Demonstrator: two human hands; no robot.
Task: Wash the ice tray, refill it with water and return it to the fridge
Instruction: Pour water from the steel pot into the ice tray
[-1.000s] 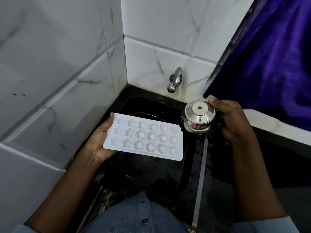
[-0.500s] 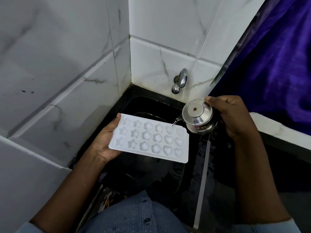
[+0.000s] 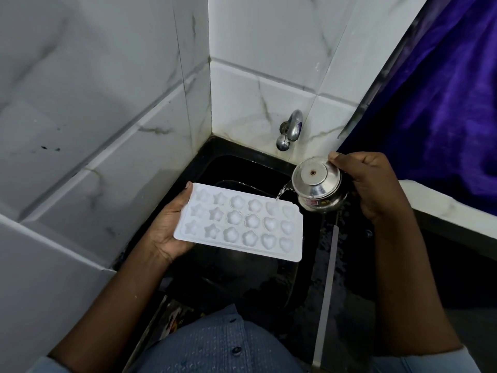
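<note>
Head view: the left hand (image 3: 172, 232) is gripping the left short edge of a white ice tray (image 3: 239, 222) over a black sink (image 3: 215, 162), its long axis running left to right. The right hand (image 3: 373, 184), fingers wrapped around a steel kettle (image 3: 318, 188), is tipping water (image 3: 281, 192) into the tray's far-right moulds.

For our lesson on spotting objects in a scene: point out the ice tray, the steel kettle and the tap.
ice tray (image 3: 239, 220): head view, on the middle of its moulded top face.
steel kettle (image 3: 316, 179): head view, on its round lid.
tap (image 3: 291, 129): head view, on the curved metal spout.
</note>
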